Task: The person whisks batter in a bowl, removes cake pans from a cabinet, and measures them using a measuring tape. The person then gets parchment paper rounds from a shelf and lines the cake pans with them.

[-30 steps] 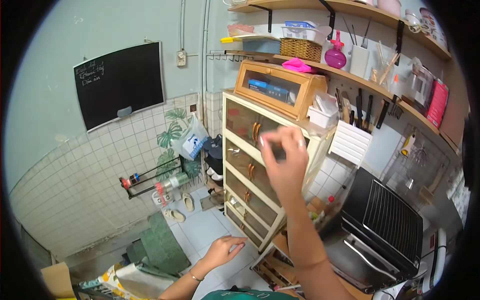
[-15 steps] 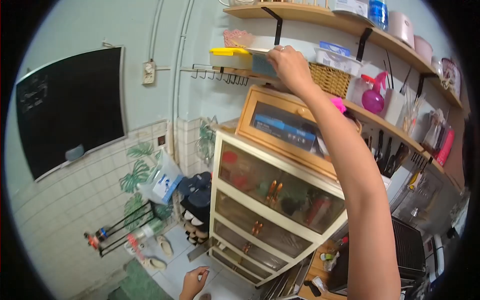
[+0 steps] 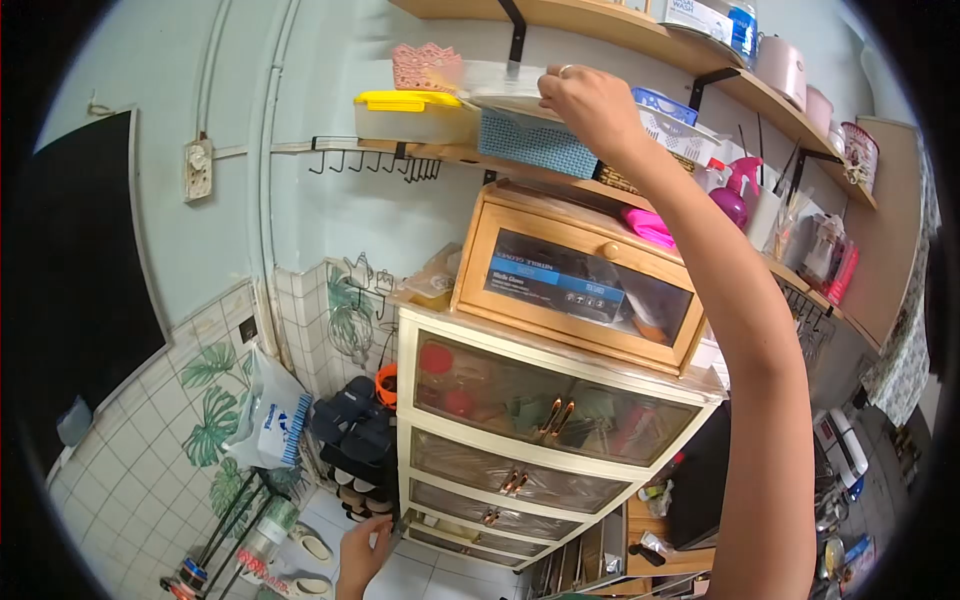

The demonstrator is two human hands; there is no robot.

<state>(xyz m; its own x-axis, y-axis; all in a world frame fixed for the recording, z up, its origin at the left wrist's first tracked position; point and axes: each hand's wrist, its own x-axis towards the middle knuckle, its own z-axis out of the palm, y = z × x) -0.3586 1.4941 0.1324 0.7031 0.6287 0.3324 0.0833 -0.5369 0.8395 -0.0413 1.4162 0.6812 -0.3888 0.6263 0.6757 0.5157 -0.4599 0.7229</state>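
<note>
High on the lower wall shelf, my right hand (image 3: 590,105) is closed on the edge of a clear, whitish plastic piece (image 3: 500,88). Motion blurs that piece, so its exact kind is unclear. It lies over the top of a light blue woven basket (image 3: 535,143). To its left are a clear box with a yellow lid (image 3: 408,100) and a pink openwork basket (image 3: 425,66). Low in the view, my left hand (image 3: 362,550) hangs near the cabinet's lower doors, fingers loosely curled and apart, with nothing visible in them.
Below the shelf, a wooden box with a clear front (image 3: 580,280) stands on a cream cabinet (image 3: 560,345). Black hooks (image 3: 375,165) hang under the shelf. A white basket (image 3: 680,135) and a magenta spray bottle (image 3: 732,200) sit further right. Shoes (image 3: 355,420) are at lower left.
The view has shifted, bringing the shelf closer. The clear plastic piece at my right hand now shows larger and blurred above the blue basket. My left hand stays low.
</note>
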